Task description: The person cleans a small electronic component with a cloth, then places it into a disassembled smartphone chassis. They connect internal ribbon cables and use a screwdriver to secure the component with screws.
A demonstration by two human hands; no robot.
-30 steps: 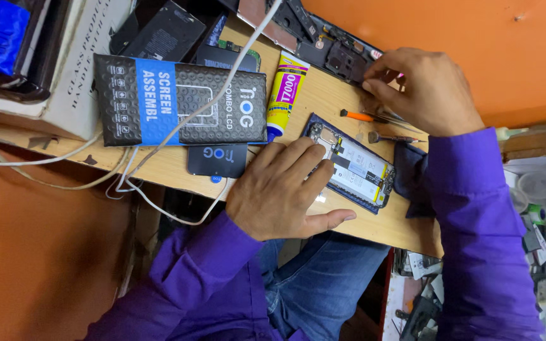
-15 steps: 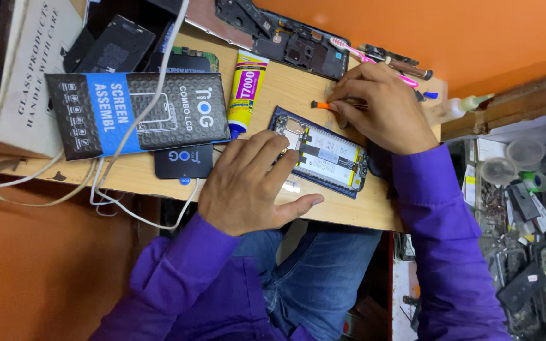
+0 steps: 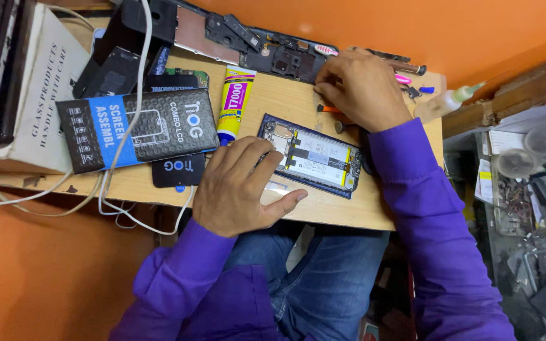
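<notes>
The opened phone [image 3: 314, 158], its back off and its battery and boards showing, lies flat near the front edge of the worktop [image 3: 273, 101], a little right of the middle. The left hand [image 3: 238, 186] rests on its left end, palm down, fingers spread over the frame and thumb stretched along the strip of bare wood at the front edge. The right hand [image 3: 364, 88] sits beyond the phone toward the back right corner, fingers curled down onto an orange-handled tool [image 3: 331, 109]; whether they actually pinch it cannot be told. A yellow glue tube [image 3: 234, 104] lies just left of the phone, and a black and blue box [image 3: 137, 129] fills the left side, with white cables [image 3: 131, 95] draped over it and hanging off the front edge. Dark phone parts [image 3: 241, 41] crowd the back edge. A small clear bottle [image 3: 447, 104] overhangs the right edge. Bare wood shows mainly between tube and right hand.
</notes>
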